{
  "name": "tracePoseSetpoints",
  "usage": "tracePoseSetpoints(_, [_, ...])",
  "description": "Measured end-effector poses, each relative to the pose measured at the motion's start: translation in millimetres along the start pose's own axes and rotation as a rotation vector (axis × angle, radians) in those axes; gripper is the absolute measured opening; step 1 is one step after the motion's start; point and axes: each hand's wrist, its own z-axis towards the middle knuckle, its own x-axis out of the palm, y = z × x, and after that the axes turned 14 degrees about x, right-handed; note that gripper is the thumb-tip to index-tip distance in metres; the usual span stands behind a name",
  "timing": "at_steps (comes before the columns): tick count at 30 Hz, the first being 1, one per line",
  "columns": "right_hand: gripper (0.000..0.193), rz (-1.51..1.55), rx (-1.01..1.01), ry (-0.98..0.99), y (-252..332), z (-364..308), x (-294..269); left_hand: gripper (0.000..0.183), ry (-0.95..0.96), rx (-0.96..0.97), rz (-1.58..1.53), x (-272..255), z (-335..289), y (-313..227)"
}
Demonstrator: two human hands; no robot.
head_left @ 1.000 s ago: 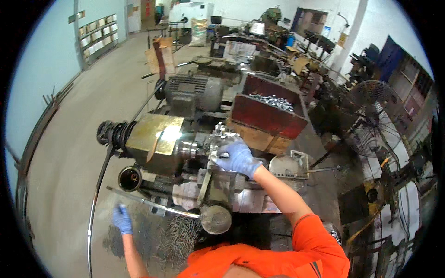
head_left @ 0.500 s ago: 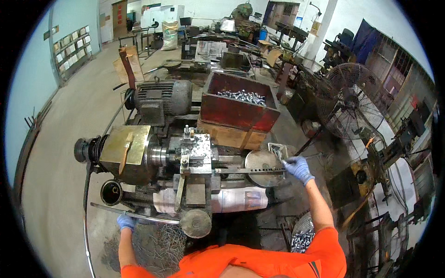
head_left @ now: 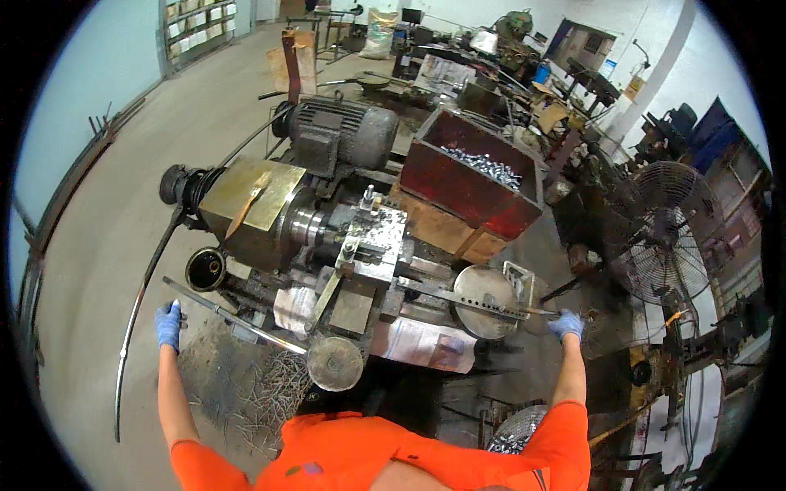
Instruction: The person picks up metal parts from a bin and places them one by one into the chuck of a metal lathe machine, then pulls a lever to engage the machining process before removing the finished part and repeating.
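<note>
My left hand (head_left: 169, 327), in a blue glove, is off to the left beside the raised end of a long metal lever (head_left: 237, 317). Its fingers are curled, thumb up, with a small dark thing at the fingertips that I cannot make out. My gloved right hand (head_left: 566, 326) is closed at the tip of a thin rod (head_left: 540, 311), in line with a flat bar with holes (head_left: 467, 301). That bar runs from the lathe's slide (head_left: 375, 241) across a round metal plate (head_left: 481, 286). A small metal tray (head_left: 519, 282) sits at the plate's far right.
A red bin (head_left: 467, 184) of shiny metal parts stands behind the lathe, right of a motor (head_left: 340, 135). A brush (head_left: 244, 209) lies on the brass-coloured cover (head_left: 225, 186). Metal shavings (head_left: 278, 385) litter the floor. A large fan (head_left: 665, 233) stands at right.
My left hand has let go of the lever and moved left and up. My right hand has moved right from the small tray to the rod's end. The whole view has shifted and tilted.
</note>
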Motion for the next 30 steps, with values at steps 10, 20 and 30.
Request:
tracePoseSetpoints(10, [0.037, 0.006, 0.33, 0.076, -183, -74, 87, 0.038, -0.28, -0.243, -0.287, 79, 17, -24])
tracePoseSetpoints(20, [0.035, 0.176, 0.447, -0.041, -221, -221, 141, 0.012, -0.547, -0.171, -0.429, 113, 17, -38])
tracePoseSetpoints(30, [0.043, 0.158, 0.496, 0.088, -214, -238, 136, 0.012, -0.524, -0.13, -0.467, 111, 22, -28])
